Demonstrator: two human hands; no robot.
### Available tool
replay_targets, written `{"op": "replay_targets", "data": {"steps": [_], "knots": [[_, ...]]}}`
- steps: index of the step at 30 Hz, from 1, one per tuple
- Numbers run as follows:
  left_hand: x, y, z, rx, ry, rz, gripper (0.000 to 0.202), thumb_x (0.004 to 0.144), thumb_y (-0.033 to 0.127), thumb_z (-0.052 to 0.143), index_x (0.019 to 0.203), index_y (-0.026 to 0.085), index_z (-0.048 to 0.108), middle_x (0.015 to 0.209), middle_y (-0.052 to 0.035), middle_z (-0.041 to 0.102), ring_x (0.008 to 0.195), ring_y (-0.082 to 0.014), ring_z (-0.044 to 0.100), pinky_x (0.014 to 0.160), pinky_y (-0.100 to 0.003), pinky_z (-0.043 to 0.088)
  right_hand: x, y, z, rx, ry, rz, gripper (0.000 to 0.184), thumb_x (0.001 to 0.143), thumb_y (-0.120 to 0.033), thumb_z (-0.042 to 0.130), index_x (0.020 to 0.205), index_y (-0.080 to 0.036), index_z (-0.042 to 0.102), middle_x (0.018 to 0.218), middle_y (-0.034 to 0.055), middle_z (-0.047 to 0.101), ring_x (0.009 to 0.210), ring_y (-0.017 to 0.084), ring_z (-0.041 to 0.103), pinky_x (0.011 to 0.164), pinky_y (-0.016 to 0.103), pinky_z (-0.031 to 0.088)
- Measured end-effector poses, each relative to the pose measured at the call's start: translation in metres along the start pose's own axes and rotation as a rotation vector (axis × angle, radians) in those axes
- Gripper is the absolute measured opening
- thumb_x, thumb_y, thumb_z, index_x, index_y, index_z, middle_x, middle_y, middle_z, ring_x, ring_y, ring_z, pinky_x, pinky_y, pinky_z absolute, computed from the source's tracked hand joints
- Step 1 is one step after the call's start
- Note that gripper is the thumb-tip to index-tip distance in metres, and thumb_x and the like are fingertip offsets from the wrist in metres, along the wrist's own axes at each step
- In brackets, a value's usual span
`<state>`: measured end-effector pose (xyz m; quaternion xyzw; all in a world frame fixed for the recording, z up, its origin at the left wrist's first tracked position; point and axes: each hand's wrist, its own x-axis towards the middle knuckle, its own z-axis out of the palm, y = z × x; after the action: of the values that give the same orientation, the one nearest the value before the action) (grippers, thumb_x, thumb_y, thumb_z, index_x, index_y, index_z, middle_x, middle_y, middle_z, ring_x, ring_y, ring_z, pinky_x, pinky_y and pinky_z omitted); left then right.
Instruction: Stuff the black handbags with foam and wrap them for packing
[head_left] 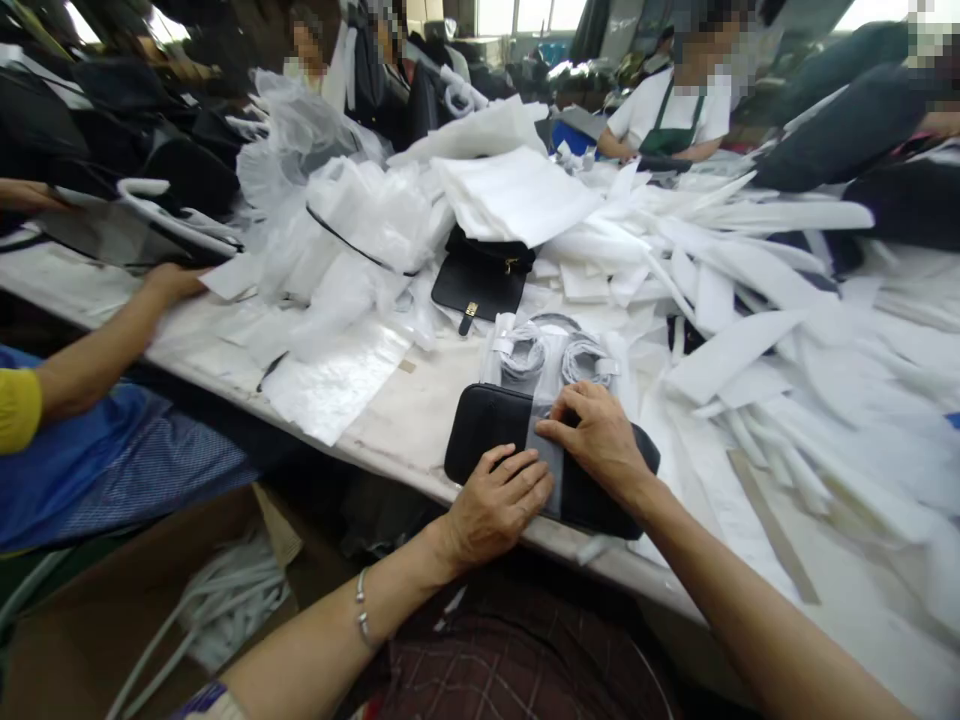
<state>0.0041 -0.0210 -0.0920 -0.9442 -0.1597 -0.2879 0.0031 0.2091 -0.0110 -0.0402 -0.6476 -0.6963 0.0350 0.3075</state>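
Observation:
A black bag [491, 425] lies flat at the table's front edge, with a translucent wrapping strip [553, 465] across its middle. My left hand [504, 500] rests on the near side of the bag, fingers laid out over the black surface and the strip's edge. On the strip's upper part, my right hand [592, 435] has thumb and index finger pinched together at the wrap. Just beyond the bag are two coiled, wrapped straps [523, 352] on white sheeting. Part of the bag's right side is hidden by my right hand.
Another black bag with a gold clasp [480, 285] lies under white foam sheets [514, 190]. Clear plastic [360, 220] heaps at left; white foam strips [735, 270] pile at right. A co-worker's arm [112, 335] reaches in from the left. A cardboard box [135, 590] stands below.

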Motion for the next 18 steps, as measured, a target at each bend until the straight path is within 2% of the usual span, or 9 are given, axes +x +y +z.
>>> {"op": "replay_targets", "data": {"steps": [4, 6, 8, 10, 12, 15, 17, 18], "knots": [[0.001, 0.005, 0.003, 0.037, 0.053, -0.025, 0.033, 0.094, 0.027, 0.053, 0.123, 0.015, 0.06, 0.12, -0.0104, 0.069, 0.123, -0.0223, 0.057, 0.11, -0.044, 0.04, 0.004, -0.01, -0.001, 0.07, 0.083, 0.062, 0.016, 0.081, -0.031, 0.073, 0.074, -0.021, 0.063, 0.078, 0.0026, 0.061, 0.08, 0.023, 0.057, 0.075, 0.039, 0.045], [0.003, 0.006, 0.002, 0.047, 0.086, -0.031, 0.032, 0.093, 0.026, 0.055, 0.122, 0.015, 0.061, 0.119, -0.0099, 0.07, 0.122, -0.0227, 0.058, 0.109, -0.044, 0.041, 0.0, -0.016, -0.015, 0.214, 0.149, 0.102, 0.01, 0.083, -0.029, 0.07, 0.085, -0.02, 0.067, 0.084, 0.0034, 0.065, 0.081, 0.021, 0.06, 0.075, 0.037, 0.047], [0.006, 0.008, 0.0, 0.042, 0.123, -0.021, 0.03, 0.092, 0.023, 0.055, 0.12, 0.016, 0.062, 0.117, -0.0089, 0.071, 0.121, -0.0223, 0.06, 0.108, -0.043, 0.042, -0.011, -0.013, -0.041, 0.305, 0.252, 0.129, 0.015, 0.084, -0.032, 0.068, 0.094, -0.02, 0.069, 0.09, 0.0038, 0.068, 0.083, 0.02, 0.063, 0.077, 0.035, 0.049], [0.009, 0.011, -0.004, 0.028, 0.166, -0.003, 0.028, 0.092, 0.019, 0.054, 0.119, 0.017, 0.063, 0.115, -0.0081, 0.072, 0.118, -0.0218, 0.061, 0.107, -0.041, 0.044, -0.033, 0.003, -0.079, 0.293, 0.354, 0.193, 0.018, 0.084, -0.036, 0.068, 0.093, -0.021, 0.071, 0.09, 0.0034, 0.071, 0.082, 0.02, 0.064, 0.078, 0.035, 0.05], [0.012, 0.011, -0.005, 0.02, 0.196, 0.002, 0.03, 0.092, 0.015, 0.052, 0.12, 0.018, 0.063, 0.114, -0.007, 0.072, 0.116, -0.021, 0.063, 0.106, -0.039, 0.044, -0.063, 0.034, -0.126, 0.256, 0.452, 0.33, 0.023, 0.082, -0.041, 0.069, 0.091, -0.021, 0.072, 0.086, 0.0038, 0.072, 0.079, 0.02, 0.065, 0.077, 0.035, 0.051], [0.014, 0.005, -0.002, 0.043, 0.208, 0.022, 0.033, 0.091, 0.013, 0.054, 0.122, 0.019, 0.062, 0.116, -0.0056, 0.071, 0.115, -0.0219, 0.064, 0.109, -0.041, 0.041, -0.118, 0.096, -0.209, 0.142, 0.687, 0.633, 0.034, 0.077, -0.046, 0.07, 0.095, -0.017, 0.071, 0.087, 0.0065, 0.072, 0.08, 0.022, 0.066, 0.077, 0.035, 0.052], [0.014, 0.0, 0.002, 0.063, 0.214, 0.067, 0.034, 0.091, 0.013, 0.055, 0.123, 0.02, 0.061, 0.117, -0.0049, 0.071, 0.114, -0.022, 0.064, 0.109, -0.041, 0.04, -0.151, 0.136, -0.261, -0.089, 0.805, 0.875, 0.033, 0.08, -0.044, 0.065, 0.1, -0.018, 0.07, 0.091, 0.0065, 0.072, 0.085, 0.023, 0.067, 0.078, 0.033, 0.051], [0.014, -0.003, 0.003, 0.073, 0.216, 0.089, 0.034, 0.091, 0.015, 0.055, 0.124, 0.021, 0.061, 0.118, -0.0047, 0.071, 0.114, -0.0219, 0.065, 0.109, -0.04, 0.04, -0.164, 0.154, -0.282, -0.146, 0.834, 0.943, 0.03, 0.081, -0.04, 0.063, 0.101, -0.017, 0.07, 0.093, 0.0079, 0.071, 0.09, 0.024, 0.066, 0.082, 0.034, 0.05]]}}
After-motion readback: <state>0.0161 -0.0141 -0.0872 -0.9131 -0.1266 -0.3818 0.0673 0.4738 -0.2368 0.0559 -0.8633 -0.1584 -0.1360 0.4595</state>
